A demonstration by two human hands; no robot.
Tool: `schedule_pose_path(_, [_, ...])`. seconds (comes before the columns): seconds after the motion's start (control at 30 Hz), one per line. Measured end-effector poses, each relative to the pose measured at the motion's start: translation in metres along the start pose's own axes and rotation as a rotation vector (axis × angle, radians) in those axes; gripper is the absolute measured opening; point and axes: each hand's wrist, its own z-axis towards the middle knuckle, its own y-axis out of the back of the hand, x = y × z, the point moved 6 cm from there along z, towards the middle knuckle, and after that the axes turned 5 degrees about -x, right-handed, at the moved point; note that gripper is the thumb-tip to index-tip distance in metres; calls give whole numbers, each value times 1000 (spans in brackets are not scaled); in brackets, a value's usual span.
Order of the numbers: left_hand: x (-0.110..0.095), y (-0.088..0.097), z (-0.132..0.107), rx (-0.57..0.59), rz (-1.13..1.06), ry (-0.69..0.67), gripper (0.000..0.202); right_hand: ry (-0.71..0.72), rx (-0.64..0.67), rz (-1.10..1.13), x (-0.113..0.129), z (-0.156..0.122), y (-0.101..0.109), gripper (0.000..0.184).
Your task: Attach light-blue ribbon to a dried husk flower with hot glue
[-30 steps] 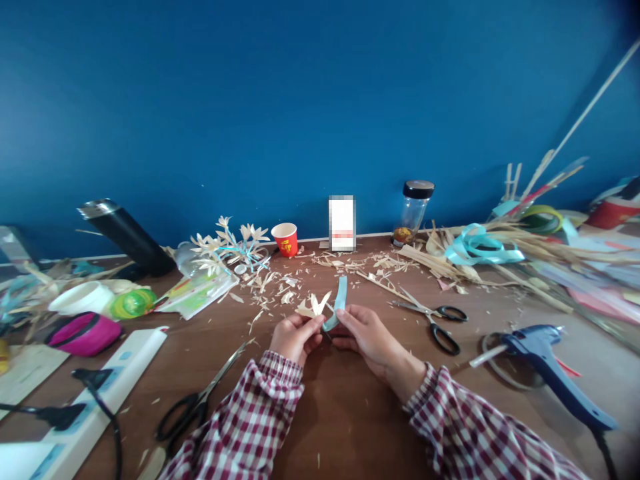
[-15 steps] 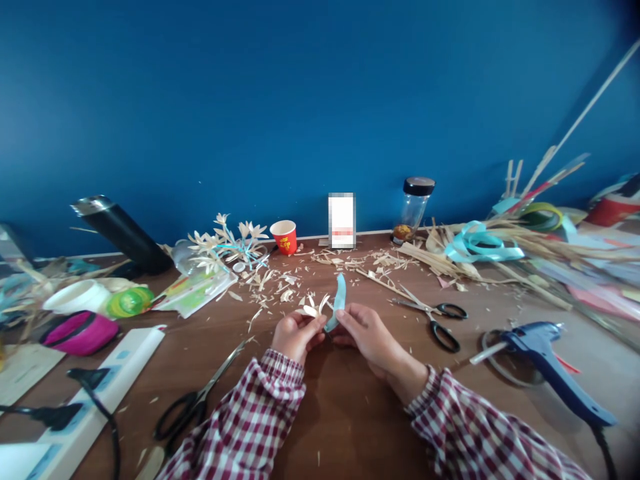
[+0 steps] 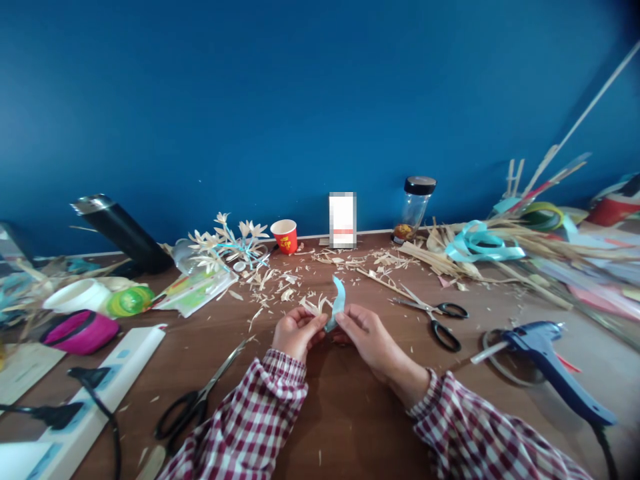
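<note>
Between the fingers of my left hand [image 3: 295,333] is a small pale flower [image 3: 316,305] made of thin straw-coloured petals, which fan out above the thumb. My right hand [image 3: 367,337] pinches a light-blue strip of tape [image 3: 339,297] close beside it. The strip's lower end meets the flower's base, and its free upper end curls to the left. Both hands are closed and nearly touch each other over the table. Fingertips hide most of the flower's stem.
Scissors lie on either side, one pair [image 3: 200,397] left, another [image 3: 430,317] right. A blue glue gun [image 3: 545,360] rests at the right. Finished-looking flowers [image 3: 230,243], a red paper cup [image 3: 285,238] and a jar [image 3: 414,210] stand at the back. A power strip [image 3: 107,393] lies left.
The upper end of the blue strip has tipped to the left. The flower has turned a little in my left fingers; both hands stay in nearly the same place.
</note>
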Motion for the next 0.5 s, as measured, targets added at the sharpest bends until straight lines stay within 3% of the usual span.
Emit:
schedule_pose_path(0.23, [1,2,3,-16,59,-95,18,47,44,-44,3,-1,-2,24])
schedule_pose_path(0.5, [4,3,6,-50,52,-164,24,-17,17,39,-8,-2,-5,28])
